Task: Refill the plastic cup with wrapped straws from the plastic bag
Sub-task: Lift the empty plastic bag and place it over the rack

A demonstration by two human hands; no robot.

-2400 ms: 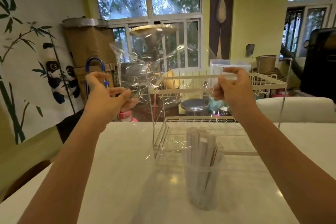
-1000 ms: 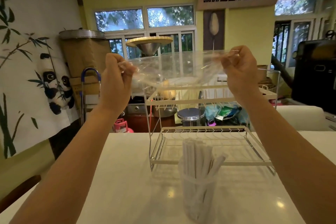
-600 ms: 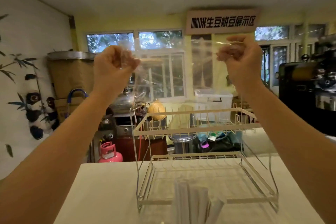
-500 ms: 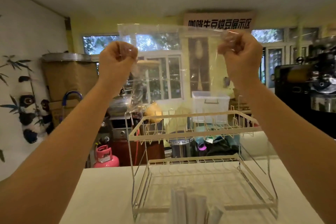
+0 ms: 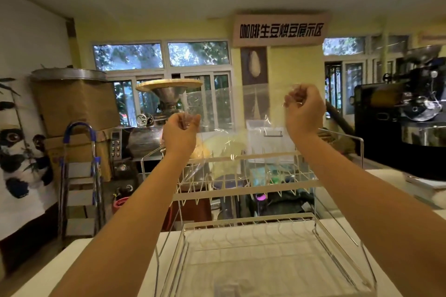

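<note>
holding bag [image 5: 231, 128] lower now, left hand [image 5: 179, 134] under right hand [image 5: 304, 111].

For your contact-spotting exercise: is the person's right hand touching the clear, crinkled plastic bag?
Touching. The head view shows the right hand closed in a grip on the clear plastic bag at its upper corner, film bunched between the fingers.

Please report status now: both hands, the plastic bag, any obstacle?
Left hand and right hand both pinch the clear plastic bag, raised, looks empty. Cup out of frame. Wire rack directly below the bag.
</note>
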